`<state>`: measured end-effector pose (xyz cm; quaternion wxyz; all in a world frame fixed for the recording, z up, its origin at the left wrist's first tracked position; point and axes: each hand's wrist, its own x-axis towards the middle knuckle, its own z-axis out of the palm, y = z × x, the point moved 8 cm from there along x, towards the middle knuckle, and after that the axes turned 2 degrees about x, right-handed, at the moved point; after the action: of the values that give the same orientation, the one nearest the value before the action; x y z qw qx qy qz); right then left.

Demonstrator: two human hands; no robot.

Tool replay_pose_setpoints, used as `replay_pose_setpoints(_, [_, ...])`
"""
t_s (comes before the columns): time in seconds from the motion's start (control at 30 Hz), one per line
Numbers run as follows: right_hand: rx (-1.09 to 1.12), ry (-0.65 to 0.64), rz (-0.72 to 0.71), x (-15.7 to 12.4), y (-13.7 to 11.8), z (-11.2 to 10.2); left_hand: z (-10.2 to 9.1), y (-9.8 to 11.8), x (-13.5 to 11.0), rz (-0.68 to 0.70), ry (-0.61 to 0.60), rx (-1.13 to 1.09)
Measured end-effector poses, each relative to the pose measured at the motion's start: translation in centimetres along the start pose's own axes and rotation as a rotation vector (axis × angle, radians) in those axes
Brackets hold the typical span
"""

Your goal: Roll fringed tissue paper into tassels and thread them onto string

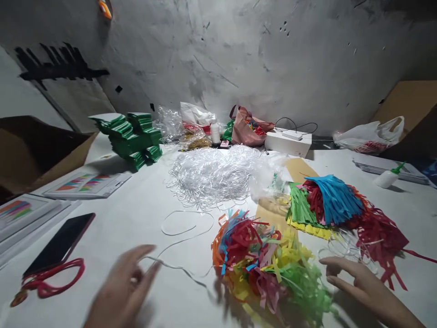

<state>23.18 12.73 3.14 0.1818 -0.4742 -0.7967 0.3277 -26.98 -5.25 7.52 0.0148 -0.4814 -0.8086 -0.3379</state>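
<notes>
Tassels [268, 269] lie at lower centre between both hands, slanting towards lower right. The right hand [363, 283], lower right, is nearer, finger and thumb parted; the left hand [124, 283], lower left, meets string [179, 267], whether pinching I cannot tell.

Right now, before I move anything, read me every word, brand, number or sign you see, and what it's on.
I can't read any text here.
Bag at right: red print, too small and crumpled to read.
White box: a faint mark by its lower corner, too small to read.
Sheets at left: coloured pictures; any lettering is too blurred.
Phone: dark screen, no text visible.
</notes>
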Motion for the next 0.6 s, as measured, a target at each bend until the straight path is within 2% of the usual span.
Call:
replay_pose_setpoints(0.07, [-0.012,0.029,-0.012,-0.4,-0.6,0.2,4.2,4.1,-2.5,0.151,-0.258,-0.206])
replay_pose_setpoints(0.13, [-0.030,0.101,-0.074,-0.7,-1.9,0.2,7.4,7.1,-4.4,0.238,-0.383,-0.299])
replay_pose_setpoints(0.2, [-0.051,0.194,-0.176,-1.0,-3.8,0.4,9.9,8.4,-5.2,0.221,-0.429,-0.320])
replay_pose_setpoints(0.27, [-0.062,0.276,-0.288,-1.5,-6.0,1.0,11.4,8.4,-5.2,0.163,-0.436,-0.323])
replay_pose_setpoints(0.33, [-0.073,0.336,-0.377,-1.9,-8.0,2.2,12.1,8.0,-4.9,0.118,-0.432,-0.345])
replay_pose_setpoints(0.43, [-0.113,0.359,-0.439,-1.8,-10.4,4.6,12.1,7.5,-4.6,0.076,-0.436,-0.398])
replay_pose_setpoints(0.53, [-0.147,0.327,-0.438,-0.8,-11.8,6.4,11.2,7.1,-4.4,0.040,-0.388,-0.416])
replay_pose_setpoints(0.6, [-0.121,0.317,-0.425,-0.2,-12.1,6.6,10.2,6.9,-4.2,0.020,-0.312,-0.411])
